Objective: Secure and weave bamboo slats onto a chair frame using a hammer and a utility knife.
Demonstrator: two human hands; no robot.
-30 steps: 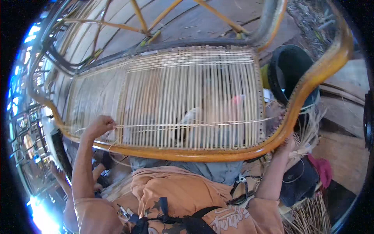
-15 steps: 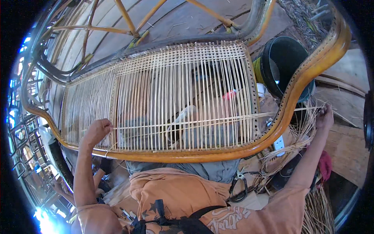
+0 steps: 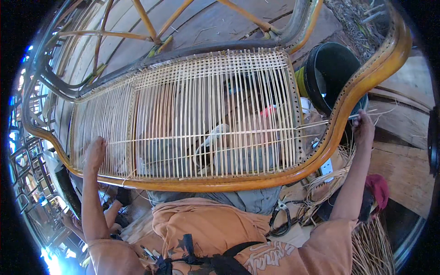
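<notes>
In front of me lies a rattan chair or bench frame (image 3: 215,184) strung with many pale cane strands running near to far. A few cross strands are woven through them at the far edge. One long cane strand (image 3: 183,137) crosses the middle of the panel from left to right. My left hand (image 3: 95,155), at the panel's left section, pinches its left end. Beyond the frame's right curved rail, my right hand (image 3: 364,129) is closed around cane strands near their right end, with loose tips sticking out past the fingers.
A dark bucket (image 3: 337,68) stands behind the right rail. Loose cane (image 3: 341,169) hangs near a white power strip (image 3: 326,169). Pliers or cutters (image 3: 280,211) lie by my lap, and a dark red cloth (image 3: 377,190) sits at right. More rattan poles (image 3: 146,20) rise at the far side.
Both hands have shifted left, and the right one is slightly farther away from me. The long cane strand now crosses the panel farther from the near rail.
</notes>
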